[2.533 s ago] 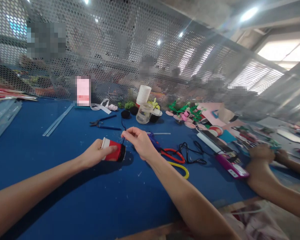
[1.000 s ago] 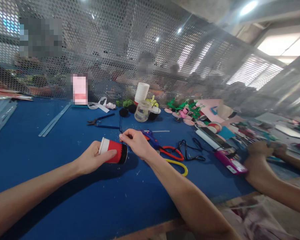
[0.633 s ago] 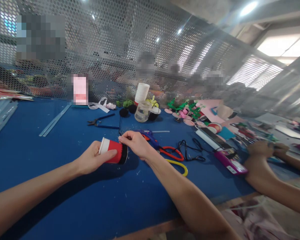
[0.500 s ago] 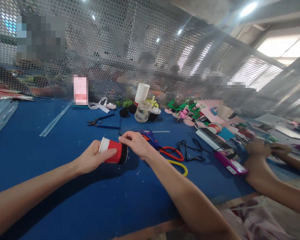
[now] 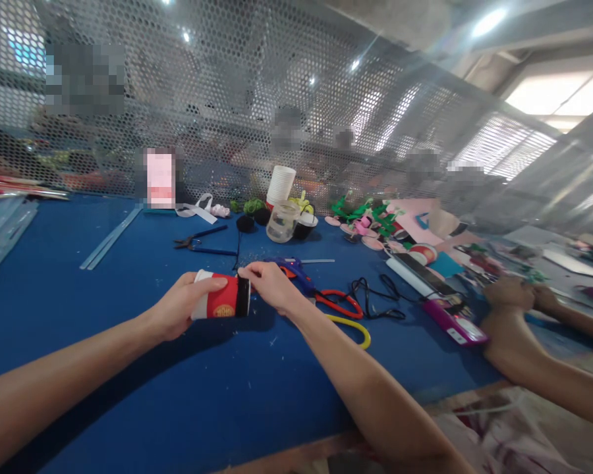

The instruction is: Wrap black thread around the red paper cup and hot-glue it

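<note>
My left hand is closed around a red and white paper cup, held on its side above the blue table. A band of black yarn circles the cup's right end. Closed in a pinch, my right hand has its fingertips at the top of that band, on the black yarn. A strand runs from there back to a black yarn ball. Close behind my right hand lies a blue glue gun, partly hidden. Scissors with red and yellow handles rest beside my right forearm.
Pliers lie beyond the cup. A clear jar and stacked paper cups stand at the back near a perforated metal screen. To the right are a purple device, a black cord and another person's hands.
The cup has been turned in my left hand, so a yellow round print now shows on its side, and it lies more level. My right fingertips stay at the black band.
</note>
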Available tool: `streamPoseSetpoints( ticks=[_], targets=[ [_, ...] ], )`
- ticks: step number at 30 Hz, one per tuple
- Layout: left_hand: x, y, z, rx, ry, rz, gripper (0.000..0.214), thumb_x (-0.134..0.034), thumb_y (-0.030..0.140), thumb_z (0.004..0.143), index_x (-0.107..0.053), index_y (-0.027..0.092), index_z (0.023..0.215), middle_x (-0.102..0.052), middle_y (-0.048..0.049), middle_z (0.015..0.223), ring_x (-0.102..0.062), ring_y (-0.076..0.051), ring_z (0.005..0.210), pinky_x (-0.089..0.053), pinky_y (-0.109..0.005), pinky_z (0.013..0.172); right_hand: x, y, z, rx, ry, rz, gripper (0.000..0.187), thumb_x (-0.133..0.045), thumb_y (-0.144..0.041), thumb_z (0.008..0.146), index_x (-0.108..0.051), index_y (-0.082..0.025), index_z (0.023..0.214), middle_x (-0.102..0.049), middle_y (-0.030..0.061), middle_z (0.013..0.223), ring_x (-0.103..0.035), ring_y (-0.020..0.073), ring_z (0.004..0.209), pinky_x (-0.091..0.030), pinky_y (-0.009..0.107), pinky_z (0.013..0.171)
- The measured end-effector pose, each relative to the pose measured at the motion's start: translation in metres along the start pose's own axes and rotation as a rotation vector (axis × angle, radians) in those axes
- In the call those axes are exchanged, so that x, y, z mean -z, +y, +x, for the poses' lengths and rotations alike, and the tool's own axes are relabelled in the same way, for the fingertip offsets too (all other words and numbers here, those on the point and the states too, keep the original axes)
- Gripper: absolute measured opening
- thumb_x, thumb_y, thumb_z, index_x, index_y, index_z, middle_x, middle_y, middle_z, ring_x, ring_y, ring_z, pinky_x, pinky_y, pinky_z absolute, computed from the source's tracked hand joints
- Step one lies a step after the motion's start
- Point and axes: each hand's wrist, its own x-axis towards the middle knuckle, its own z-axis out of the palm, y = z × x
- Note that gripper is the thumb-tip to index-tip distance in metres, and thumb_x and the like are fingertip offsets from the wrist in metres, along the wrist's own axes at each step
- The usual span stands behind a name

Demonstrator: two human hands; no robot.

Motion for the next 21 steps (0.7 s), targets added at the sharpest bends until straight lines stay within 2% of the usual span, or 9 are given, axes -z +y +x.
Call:
streamPoseSetpoints(
  ticks=[4,6,10,14,21],
  targets=[
    [-0.001,0.009,0.005,0.008,0.154,-0.129,0.01,-0.053,0.018,0.062,-0.055,0.011,0.054,-0.054,0.0,0.041,-0.048,-0.009,0.035,-0.038,-0.018,0.035,0.009,-0.004,-0.002,0.075,0.072,-0.043,0.025,-0.039,-0.031,0.078,-0.054,-0.014,0.067,-0.057,0.003,0.064,-0.051,0.0109,0.058,-0.037,0.022,0.054],
    [0.001,0.011,0.007,0.05,0.194,-0.151,0.011,-0.051,0.017,0.063,-0.054,0.011,0.055,-0.054,-0.0006,0.041,-0.048,-0.01,0.034,-0.039,-0.019,0.035,0.012,-0.012,-0.009,0.15,0.052,-0.075,0.025,-0.039,-0.032,0.078,-0.054,-0.014,0.07,-0.059,0.0038,0.067,-0.052,0.0114,0.061,-0.038,0.023,0.056],
    [0.004,0.008,0.009,0.064,0.188,-0.165,0.01,-0.052,0.019,0.063,-0.056,0.011,0.06,-0.056,-0.0024,0.045,-0.051,-0.011,0.037,-0.041,-0.02,0.037,0.009,-0.028,-0.023,0.217,-0.018,-0.167,0.014,-0.048,-0.028,0.073,-0.054,-0.015,0.07,-0.06,0.0023,0.067,-0.052,0.011,0.06,-0.039,0.022,0.055],
    [0.006,0.004,0.01,0.04,0.174,-0.152,0.01,-0.053,0.019,0.063,-0.056,0.011,0.06,-0.056,-0.0022,0.045,-0.051,-0.011,0.038,-0.041,-0.02,0.038,0.0,-0.031,-0.027,0.199,0.02,-0.223,0.007,-0.051,-0.023,0.068,-0.052,-0.015,0.067,-0.058,0.0013,0.064,-0.051,0.0102,0.056,-0.038,0.022,0.053],
    [0.006,0.003,0.01,0.009,0.167,-0.138,0.01,-0.056,0.021,0.06,-0.056,0.011,0.058,-0.055,0.0005,0.044,-0.049,-0.009,0.038,-0.039,-0.018,0.039,-0.006,-0.027,-0.025,0.188,0.062,-0.248,0.006,-0.052,-0.022,0.066,-0.051,-0.016,0.063,-0.056,0.0009,0.059,-0.049,0.0105,0.054,-0.037,0.023,0.052]
  ],
)
